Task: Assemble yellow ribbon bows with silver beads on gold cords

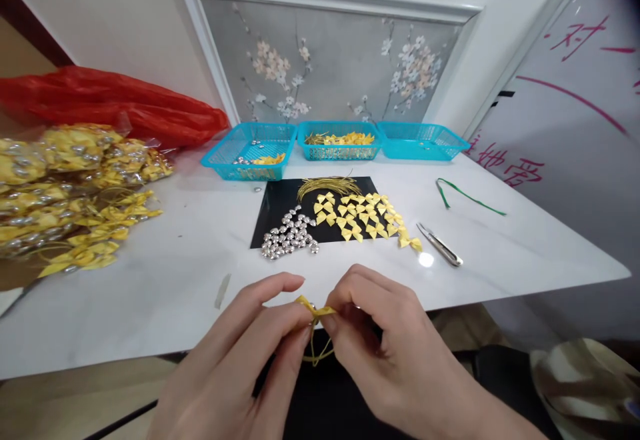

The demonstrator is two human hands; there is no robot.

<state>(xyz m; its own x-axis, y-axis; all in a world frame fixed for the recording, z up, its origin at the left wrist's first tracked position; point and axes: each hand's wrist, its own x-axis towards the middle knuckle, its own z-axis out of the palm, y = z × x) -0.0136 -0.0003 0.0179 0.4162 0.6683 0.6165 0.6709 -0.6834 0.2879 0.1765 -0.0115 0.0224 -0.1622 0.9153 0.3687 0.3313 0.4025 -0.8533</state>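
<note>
My left hand (250, 353) and my right hand (385, 347) meet at the table's near edge, both pinching a small yellow ribbon bow (314, 310) with a thin gold cord (315, 353) looping down from it. Beyond them a black mat (273, 203) carries a heap of silver heart beads (290, 235), several yellow bows (360, 217) and a bundle of gold cords (327, 185). The fingers of both hands are closed on the bow.
Small snips (440, 245) lie right of the mat, and a green ribbon strip (467, 197) beyond them. Three turquoise baskets (340, 140) line the back. Bags of finished yellow bows (65, 187) and a red plastic bag (115, 103) fill the left side of the white table (165, 273).
</note>
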